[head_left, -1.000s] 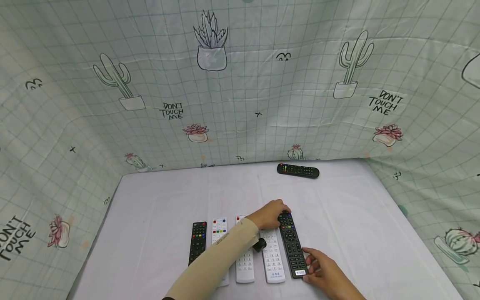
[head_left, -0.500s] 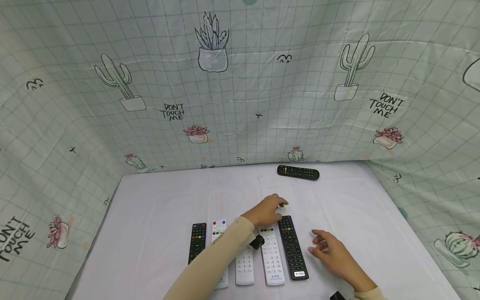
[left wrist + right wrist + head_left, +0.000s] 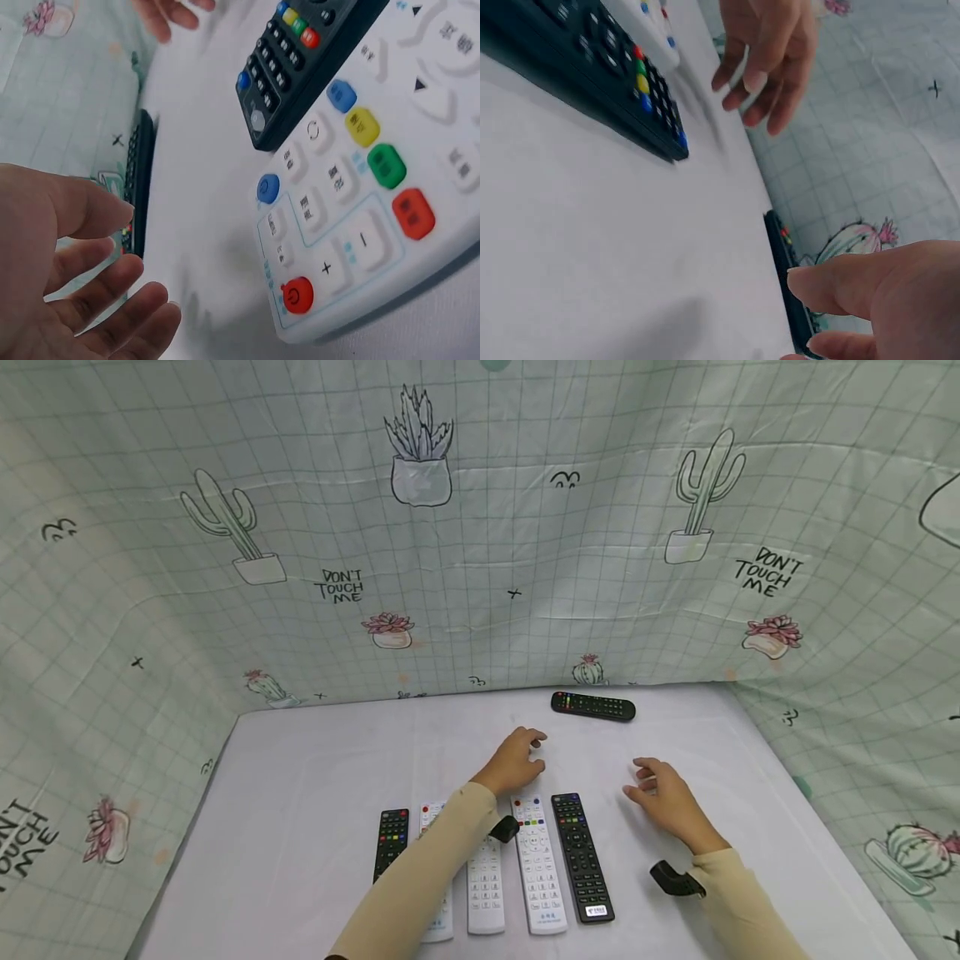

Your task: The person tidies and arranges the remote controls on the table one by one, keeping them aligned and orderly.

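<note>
My left hand [image 3: 514, 762] hovers over the table beyond the row of remotes, its fingers loosely bent around nothing. To the right, my right hand [image 3: 667, 797] is also off the table and holds nothing. Between them and farther back, a black remote control [image 3: 593, 706] lies crosswise near the wall. Nearest below my left hand is a white remote [image 3: 538, 868] with coloured buttons. Beside it lies another black remote [image 3: 583, 860], left of my right hand. In the left wrist view, the white remote [image 3: 360, 195] appears close, apart from my fingers [image 3: 112, 285].
Farther left in the row are a white remote [image 3: 486, 885], another white remote [image 3: 438, 914] partly under my left sleeve, and a black remote [image 3: 392, 835]. The white table [image 3: 315, 777] ends at a patterned cloth wall [image 3: 480, 527] at the back and sides.
Both hands have left the right-hand black remote, which stays in the row. My left hand has moved back and left; my right hand has risen and gone farther back.
</note>
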Demonstrator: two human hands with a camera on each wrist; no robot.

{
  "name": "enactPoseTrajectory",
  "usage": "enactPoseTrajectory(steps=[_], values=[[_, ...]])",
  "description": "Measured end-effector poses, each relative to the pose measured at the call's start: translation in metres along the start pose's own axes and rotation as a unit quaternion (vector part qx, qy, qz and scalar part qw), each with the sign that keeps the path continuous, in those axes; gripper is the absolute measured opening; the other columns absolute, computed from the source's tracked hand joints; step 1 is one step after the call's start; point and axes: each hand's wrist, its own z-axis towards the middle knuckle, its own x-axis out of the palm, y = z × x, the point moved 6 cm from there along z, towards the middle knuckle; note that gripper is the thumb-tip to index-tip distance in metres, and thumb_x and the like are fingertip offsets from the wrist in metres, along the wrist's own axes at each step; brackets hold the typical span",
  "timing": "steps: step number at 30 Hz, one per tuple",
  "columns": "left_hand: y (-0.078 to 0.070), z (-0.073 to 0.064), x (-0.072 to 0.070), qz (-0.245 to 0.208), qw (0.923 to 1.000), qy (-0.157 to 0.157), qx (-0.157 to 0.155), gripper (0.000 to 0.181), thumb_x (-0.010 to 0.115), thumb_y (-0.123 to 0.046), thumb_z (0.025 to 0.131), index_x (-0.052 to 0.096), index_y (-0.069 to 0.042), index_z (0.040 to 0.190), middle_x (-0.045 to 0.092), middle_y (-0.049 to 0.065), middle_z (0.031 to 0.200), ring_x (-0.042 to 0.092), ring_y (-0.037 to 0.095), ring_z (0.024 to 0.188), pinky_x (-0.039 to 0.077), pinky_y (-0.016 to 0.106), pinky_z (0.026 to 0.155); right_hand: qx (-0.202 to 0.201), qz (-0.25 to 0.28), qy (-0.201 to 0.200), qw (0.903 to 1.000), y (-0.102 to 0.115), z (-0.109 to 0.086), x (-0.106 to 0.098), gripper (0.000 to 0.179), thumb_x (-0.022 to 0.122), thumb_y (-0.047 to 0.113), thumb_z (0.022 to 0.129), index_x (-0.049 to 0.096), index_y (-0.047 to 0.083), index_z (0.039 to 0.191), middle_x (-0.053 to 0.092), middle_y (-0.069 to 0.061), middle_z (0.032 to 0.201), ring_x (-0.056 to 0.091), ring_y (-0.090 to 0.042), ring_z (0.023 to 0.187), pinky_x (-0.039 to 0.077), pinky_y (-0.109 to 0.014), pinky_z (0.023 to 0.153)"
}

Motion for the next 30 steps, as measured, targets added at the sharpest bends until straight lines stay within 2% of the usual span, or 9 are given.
enactPoseTrajectory(steps=[9, 16, 23, 30], values=[[0.010, 0.014, -0.003, -0.052, 0.9981, -0.024, -0.024, 0.049, 0.064, -0.002, 0.098, 0.056, 0.003, 0.146, 0.061, 0.018, 0.131, 0.059, 0.029, 0.113, 0.052, 0.042, 0.098, 0.041, 0.007, -0.016, 0.9990, -0.013, 0.050, -0.009, 0.059, 0.067, 0.008, 0.101, 0.040, -0.017, 0.147, 0.052, -0.037, 0.130, 0.060, -0.050, 0.118, 0.052, -0.060, 0.096], [0.016, 0.024, -0.004, -0.092, 0.9933, -0.056, -0.042, 0.050, 0.064, 0.000, 0.096, 0.055, 0.005, 0.145, 0.061, 0.019, 0.131, 0.060, 0.029, 0.115, 0.052, 0.043, 0.101, 0.043, 0.022, -0.032, 0.9983, -0.022, 0.083, -0.017, 0.066, 0.067, 0.007, 0.099, 0.034, -0.020, 0.149, 0.050, -0.041, 0.132, 0.059, -0.053, 0.119, 0.051, -0.060, 0.098], [0.015, 0.029, -0.007, -0.106, 0.9909, -0.062, -0.055, 0.050, 0.065, -0.001, 0.097, 0.054, 0.005, 0.145, 0.062, 0.021, 0.132, 0.061, 0.032, 0.116, 0.052, 0.044, 0.101, 0.051, 0.028, -0.024, 0.9980, -0.027, 0.107, -0.016, 0.070, 0.067, 0.007, 0.097, 0.031, -0.021, 0.151, 0.049, -0.042, 0.134, 0.057, -0.053, 0.120, 0.049, -0.061, 0.102], [0.015, 0.035, -0.007, -0.122, 0.9886, -0.052, -0.072, 0.052, 0.065, -0.003, 0.098, 0.052, 0.004, 0.148, 0.061, 0.021, 0.140, 0.061, 0.035, 0.126, 0.051, 0.046, 0.107, 0.044, 0.008, -0.012, 0.9989, -0.025, 0.122, -0.015, 0.075, 0.069, 0.005, 0.094, 0.029, -0.023, 0.151, 0.045, -0.045, 0.138, 0.051, -0.051, 0.122, 0.042, -0.063, 0.111]])
